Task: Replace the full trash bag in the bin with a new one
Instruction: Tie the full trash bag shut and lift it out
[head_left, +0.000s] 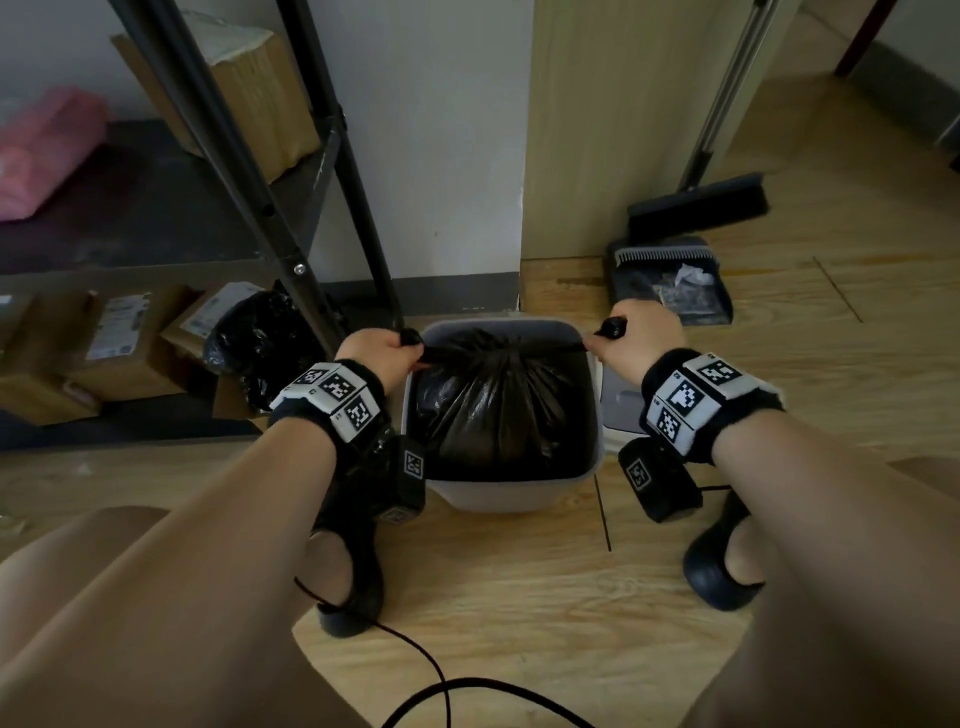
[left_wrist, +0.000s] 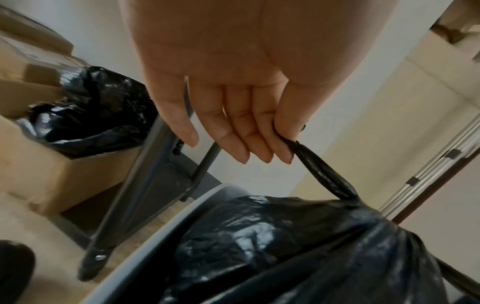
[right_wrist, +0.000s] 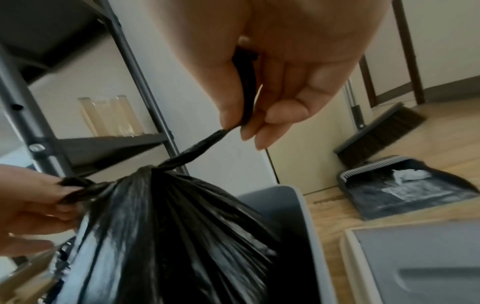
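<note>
A full black trash bag (head_left: 498, 410) sits inside a grey square bin (head_left: 509, 493) on the wooden floor. Its top is gathered into a knot, with one twisted end stretched to each side. My left hand (head_left: 376, 351) grips the left end (left_wrist: 324, 174) above the bin's left rim. My right hand (head_left: 636, 340) grips the right end (right_wrist: 205, 144) above the right rim. Both ends are pulled taut, away from each other. In the right wrist view the knot (right_wrist: 148, 170) sits at the top of the bag (right_wrist: 168, 236).
A dark metal shelf rack (head_left: 291, 208) stands at the left, with cardboard boxes and another black bag (head_left: 265, 338) beneath it. The bin's grey lid (right_wrist: 420, 265) lies on the floor at the right. Behind it are a dustpan (head_left: 670, 280) and a broom (head_left: 698, 205).
</note>
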